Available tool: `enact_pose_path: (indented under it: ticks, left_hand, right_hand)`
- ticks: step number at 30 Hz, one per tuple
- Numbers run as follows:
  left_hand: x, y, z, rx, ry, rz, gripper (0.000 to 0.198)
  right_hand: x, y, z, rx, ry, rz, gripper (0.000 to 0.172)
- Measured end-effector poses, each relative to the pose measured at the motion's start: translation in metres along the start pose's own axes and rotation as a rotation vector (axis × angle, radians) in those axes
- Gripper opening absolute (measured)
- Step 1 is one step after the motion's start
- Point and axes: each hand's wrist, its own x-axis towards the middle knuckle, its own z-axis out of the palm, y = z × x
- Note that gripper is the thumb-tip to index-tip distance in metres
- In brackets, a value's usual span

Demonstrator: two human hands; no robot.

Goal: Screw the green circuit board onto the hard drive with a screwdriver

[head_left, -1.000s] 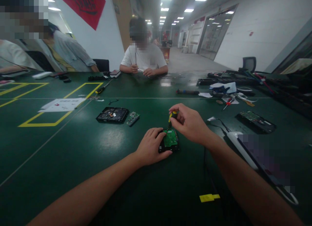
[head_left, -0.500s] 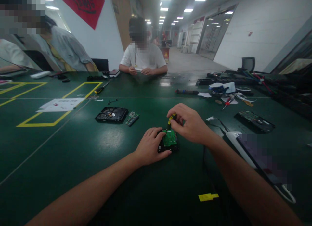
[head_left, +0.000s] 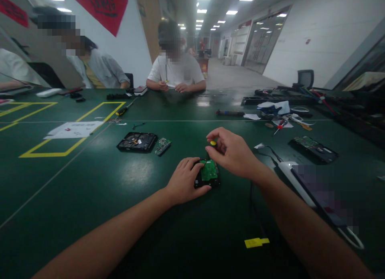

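Note:
A black hard drive with a green circuit board (head_left: 209, 171) lies on the dark green table (head_left: 99, 199). My left hand (head_left: 185, 180) grips the drive's left side, its thumb along the near edge and its fingers at the far left. Above the drive's far edge, my right hand (head_left: 230, 150) holds a small screwdriver (head_left: 213, 144) with a yellow and black handle. The screwdriver's shaft points down to the board's far edge, and its tip is too small to make out.
An opened drive (head_left: 137, 142) and a loose circuit board (head_left: 163, 146) lie to the left. Another drive (head_left: 313, 149), a phone-like device (head_left: 320, 195) and a yellow tag (head_left: 256, 242) are to the right. A person (head_left: 177, 72) sits across the table.
My right hand's fingers have shifted around the screwdriver handle, which now shows mostly its yellow end. My left hand and the drive stay put. At the far left, a person has moved.

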Motion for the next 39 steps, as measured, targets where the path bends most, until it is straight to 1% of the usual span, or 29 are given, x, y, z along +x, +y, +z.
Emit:
enact_pose_path:
  ticks: [3,4,9,13,16,24,30,36,39]
  left_hand:
    - [0.0002,0.0006,-0.0006,-0.001,0.001,0.0,0.068]
    - [0.0003,0.0009,-0.0009,0.002,0.002,0.001,0.067]
    - [0.0002,0.0026,-0.0018,0.02,0.003,0.001,0.069]
    - [0.0002,0.003,-0.0016,0.021,0.004,0.001,0.068]
    - [0.0001,0.002,-0.0006,0.027,0.008,0.004,0.067]
    - [0.0001,0.0014,-0.0006,0.024,0.007,0.003,0.067]
    - [0.0004,0.0026,-0.0021,0.024,0.0,0.001,0.066]
    - [0.0002,0.0024,-0.0019,0.007,0.006,0.005,0.066]
    - [0.0004,0.0026,-0.0011,0.003,0.016,0.002,0.065]
  right_hand:
    - [-0.0003,-0.0013,-0.0022,-0.015,0.006,-0.027,0.013]
    - [-0.0002,-0.0014,-0.0032,-0.016,0.001,-0.041,0.013]
    - [-0.0002,-0.0014,-0.006,0.028,-0.048,-0.055,0.026]
    - [0.0,0.0018,-0.0056,0.021,-0.059,-0.054,0.017]
    - [0.0007,0.0059,-0.0054,-0.021,-0.042,-0.033,0.012]
    - [0.0014,0.0073,-0.0025,-0.069,0.019,0.003,0.009]
    - [0.0003,0.0067,0.0014,-0.08,0.048,-0.001,0.015]
    - [-0.0007,0.0034,-0.0024,-0.083,0.11,0.007,0.006]
    - [-0.0004,0.0012,-0.0047,-0.071,0.106,0.006,0.004]
